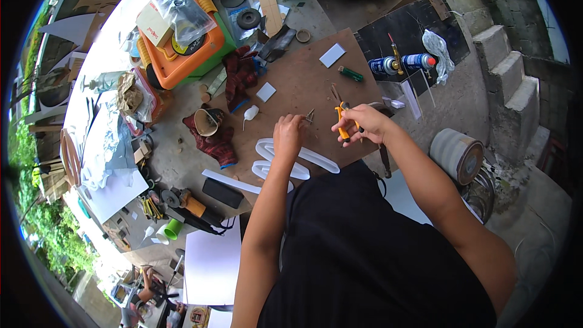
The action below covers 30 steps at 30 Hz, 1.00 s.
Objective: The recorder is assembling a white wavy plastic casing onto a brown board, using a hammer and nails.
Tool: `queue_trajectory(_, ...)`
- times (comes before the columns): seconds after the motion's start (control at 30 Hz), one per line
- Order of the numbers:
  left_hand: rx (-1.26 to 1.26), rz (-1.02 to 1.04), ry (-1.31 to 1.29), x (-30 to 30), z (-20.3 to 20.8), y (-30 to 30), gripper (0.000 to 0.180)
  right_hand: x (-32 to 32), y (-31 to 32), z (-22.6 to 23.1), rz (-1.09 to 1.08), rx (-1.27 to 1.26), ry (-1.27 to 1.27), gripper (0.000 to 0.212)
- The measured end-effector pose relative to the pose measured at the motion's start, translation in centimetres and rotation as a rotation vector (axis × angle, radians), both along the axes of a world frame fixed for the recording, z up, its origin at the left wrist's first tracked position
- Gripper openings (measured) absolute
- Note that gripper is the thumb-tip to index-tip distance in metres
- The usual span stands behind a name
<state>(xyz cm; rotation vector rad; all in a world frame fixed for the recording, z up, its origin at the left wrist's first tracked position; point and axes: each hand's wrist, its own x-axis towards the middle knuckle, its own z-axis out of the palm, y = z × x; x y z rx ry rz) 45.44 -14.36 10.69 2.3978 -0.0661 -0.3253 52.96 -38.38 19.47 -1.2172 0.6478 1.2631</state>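
Note:
My right hand (pixel 369 123) is closed around a pair of pliers (pixel 342 124) with orange and black handles; the metal jaws point away from me over the brown board. Left of it, my left hand (pixel 288 138) has its fingers drawn together, low over the board. Thin metal pieces (pixel 310 116) stick out by its fingertips, too small to name; whether the fingers grip them is hard to see. A white strip bent in folds (pixel 320 161) lies beside and partly behind my left wrist.
A brown board (pixel 291 94) bears white rectangular pieces (pixel 332 55) and a green-handled tool (pixel 351 73). Further left are a cup (pixel 208 123) on a dark red cloth and an orange-lidded box (pixel 176 54). Gas canisters (pixel 419 62) and concrete steps (pixel 507 67) stand right; people show far lower left.

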Motion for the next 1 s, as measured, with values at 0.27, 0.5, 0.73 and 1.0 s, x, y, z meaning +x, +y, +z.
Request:
queue_trajectory(0.27, 0.023, 0.134, -0.053, 0.5, -0.1, -1.7, 0.031, 1.9, -0.5, -1.7, -0.068, 0.050, 0.044, 0.032)
queue_trajectory(0.5, 0.012, 0.118, -0.011, 1.1, -0.8, -2.3, 0.031, 1.4, 0.1, -2.3, -0.071, 0.042, 0.059, 0.032)
queue_trajectory(0.73, -0.072, 0.188, 0.075, 1.3, -1.6, -2.2, 0.033, 1.2, 0.5, -3.2, -0.122, 0.079, 0.080, 0.033)
queue_trajectory(1.0, -0.075, 0.178, 0.109, 1.6, -1.7, -2.2, 0.035, 1.9, 0.9, -3.7, -0.148, 0.084, 0.061, 0.031)
